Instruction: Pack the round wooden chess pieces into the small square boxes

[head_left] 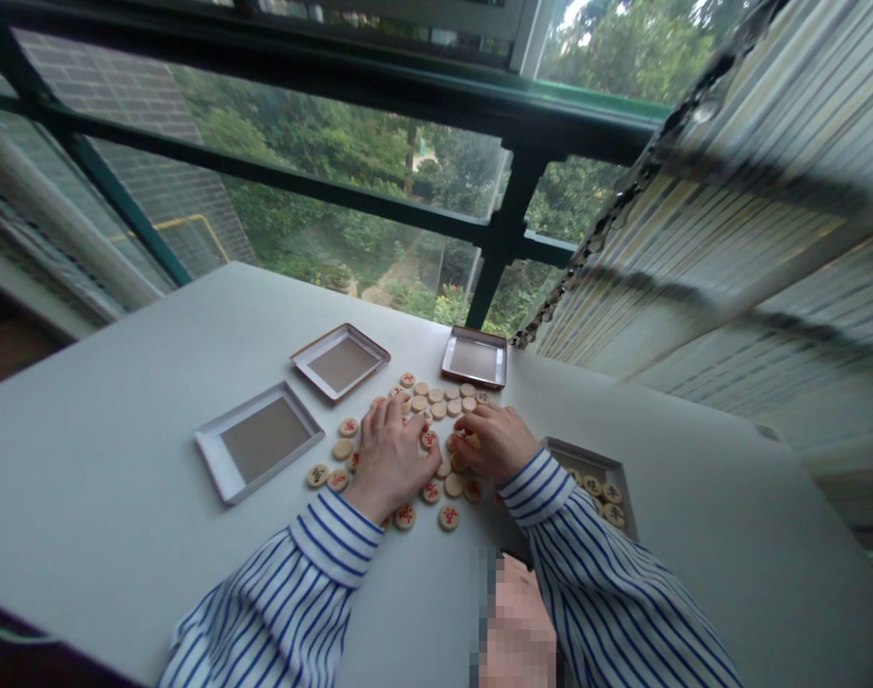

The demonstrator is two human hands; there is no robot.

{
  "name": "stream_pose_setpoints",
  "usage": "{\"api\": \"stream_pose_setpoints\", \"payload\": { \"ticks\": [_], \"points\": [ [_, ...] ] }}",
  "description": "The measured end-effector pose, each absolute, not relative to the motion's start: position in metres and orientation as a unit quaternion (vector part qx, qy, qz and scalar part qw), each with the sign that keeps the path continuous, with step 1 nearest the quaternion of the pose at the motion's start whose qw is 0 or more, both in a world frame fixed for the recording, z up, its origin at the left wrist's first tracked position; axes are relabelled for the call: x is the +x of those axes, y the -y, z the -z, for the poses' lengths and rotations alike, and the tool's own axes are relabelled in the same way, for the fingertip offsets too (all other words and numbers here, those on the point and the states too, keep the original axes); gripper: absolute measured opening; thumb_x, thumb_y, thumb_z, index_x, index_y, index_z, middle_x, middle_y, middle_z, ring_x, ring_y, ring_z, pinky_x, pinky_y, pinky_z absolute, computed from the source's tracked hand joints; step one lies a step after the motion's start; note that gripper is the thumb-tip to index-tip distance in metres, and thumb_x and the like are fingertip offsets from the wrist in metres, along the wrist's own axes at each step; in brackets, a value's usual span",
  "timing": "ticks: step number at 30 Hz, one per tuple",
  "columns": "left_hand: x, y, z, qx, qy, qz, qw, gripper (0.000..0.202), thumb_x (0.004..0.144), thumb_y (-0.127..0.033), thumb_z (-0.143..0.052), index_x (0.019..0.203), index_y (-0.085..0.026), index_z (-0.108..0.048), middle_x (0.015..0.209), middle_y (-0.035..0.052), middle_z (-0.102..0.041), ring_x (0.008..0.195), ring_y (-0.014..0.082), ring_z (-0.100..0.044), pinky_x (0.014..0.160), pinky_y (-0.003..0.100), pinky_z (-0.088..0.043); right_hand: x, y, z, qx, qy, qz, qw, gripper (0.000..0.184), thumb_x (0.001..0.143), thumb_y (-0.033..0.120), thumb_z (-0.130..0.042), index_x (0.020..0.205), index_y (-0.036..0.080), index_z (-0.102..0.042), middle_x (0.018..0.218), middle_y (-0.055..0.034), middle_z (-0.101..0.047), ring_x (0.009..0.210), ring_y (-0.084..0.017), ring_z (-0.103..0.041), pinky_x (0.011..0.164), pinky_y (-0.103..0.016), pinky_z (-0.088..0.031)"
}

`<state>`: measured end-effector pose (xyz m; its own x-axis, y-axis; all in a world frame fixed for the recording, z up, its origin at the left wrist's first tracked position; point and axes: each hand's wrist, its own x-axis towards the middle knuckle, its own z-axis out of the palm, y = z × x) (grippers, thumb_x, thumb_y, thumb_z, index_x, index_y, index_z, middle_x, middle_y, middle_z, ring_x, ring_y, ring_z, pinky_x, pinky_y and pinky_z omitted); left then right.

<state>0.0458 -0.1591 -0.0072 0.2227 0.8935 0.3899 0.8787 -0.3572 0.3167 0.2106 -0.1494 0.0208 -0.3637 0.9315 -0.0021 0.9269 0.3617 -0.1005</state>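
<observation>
Ahead of me I see a window (pixel 506 229) with a dark green frame. Through the window I make out leafy trees (pixel 314 143) and, behind its left panes, a brick wall (pixel 121 96). What looks to me like a pale pleated curtain (pixel 752 248) flanks the window's right; a white table (pixel 107 411) sits below the window.

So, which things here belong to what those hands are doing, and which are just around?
Seem part of it:
round pieces, some with red or black characters, around the left hand and right hand
tray holding pieces, by the right sleeve
three other shallow trays, probably

Just surroundings:
window
pleated curtain or blind
trees outside
</observation>
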Motion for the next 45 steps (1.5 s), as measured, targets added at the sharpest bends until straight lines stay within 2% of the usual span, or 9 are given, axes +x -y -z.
{"api": "stream_pose_setpoints", "payload": {
  "ticks": [14,27,32,45],
  "points": [
    [0.045,0.159,0.007,0.775,-0.568,-0.274,0.028,0.017,0.069,-0.03,-0.058,0.082,-0.021,-0.059,0.112,0.0095,-0.049,0.107,0.0292,-0.043,0.091,0.046,-0.036,0.208,0.153,-0.026,-0.561,0.827,-0.03,0.009,0.023,0.08,0.037,-0.048,0.091,0.022,-0.062,0.091,-0.0053,-0.062,0.088,-0.019,-0.052,0.072,-0.031,-0.032],
    [0.042,0.153,0.007,0.752,-0.586,-0.3,0.048,0.006,0.071,-0.024,-0.054,0.075,-0.019,-0.054,0.089,0.0059,-0.056,0.088,0.0228,-0.049,0.079,0.036,-0.039,0.2,0.158,-0.022,-0.565,0.825,0.006,-0.005,0.025,0.081,0.039,-0.046,0.085,0.022,-0.064,0.085,-0.0064,-0.063,0.088,-0.022,-0.053,0.074,-0.035,-0.031],
    [0.042,0.154,0.006,0.754,-0.581,-0.303,0.047,0.007,0.071,-0.024,-0.054,0.077,-0.019,-0.053,0.089,0.0061,-0.056,0.088,0.0232,-0.049,0.078,0.036,-0.038,0.207,0.155,-0.024,-0.586,0.81,0.011,0.013,0.026,0.081,0.04,-0.046,0.089,0.022,-0.062,0.09,-0.0057,-0.063,0.089,-0.021,-0.053,0.072,-0.032,-0.033],
    [0.042,0.156,0.006,0.757,-0.575,-0.306,0.047,0.011,0.072,-0.021,-0.052,0.082,-0.019,-0.054,0.091,0.0061,-0.057,0.09,0.0236,-0.049,0.08,0.037,-0.037,0.211,0.149,-0.021,-0.6,0.8,0.002,0.01,0.023,0.081,0.032,-0.045,0.095,0.025,-0.062,0.093,-0.0049,-0.063,0.089,-0.021,-0.051,0.071,-0.033,-0.036]
  ]
}}
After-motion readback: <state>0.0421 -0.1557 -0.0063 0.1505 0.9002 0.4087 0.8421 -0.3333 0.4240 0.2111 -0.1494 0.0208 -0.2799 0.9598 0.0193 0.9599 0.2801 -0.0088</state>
